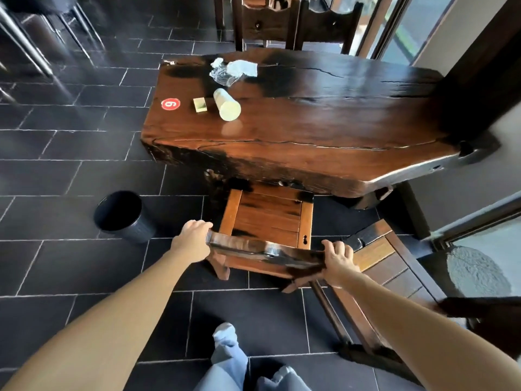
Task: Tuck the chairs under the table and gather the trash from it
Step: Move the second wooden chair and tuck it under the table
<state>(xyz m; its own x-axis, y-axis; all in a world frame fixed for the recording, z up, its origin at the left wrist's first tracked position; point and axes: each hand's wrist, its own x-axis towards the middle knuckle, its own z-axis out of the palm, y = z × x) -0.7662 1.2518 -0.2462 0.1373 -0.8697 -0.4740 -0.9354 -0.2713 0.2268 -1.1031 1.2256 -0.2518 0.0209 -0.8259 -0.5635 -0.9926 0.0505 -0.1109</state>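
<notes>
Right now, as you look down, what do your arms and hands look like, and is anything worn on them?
The left arm and the right arm are bare as far as the picture reaches; no sleeve shows. The left hand and the right hand wear no gloves. No watch, bracelet or ring is visible on them, and no markings.

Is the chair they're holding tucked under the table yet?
Partly: the chair has its front edge under the table, but most of its seat shows.
</notes>
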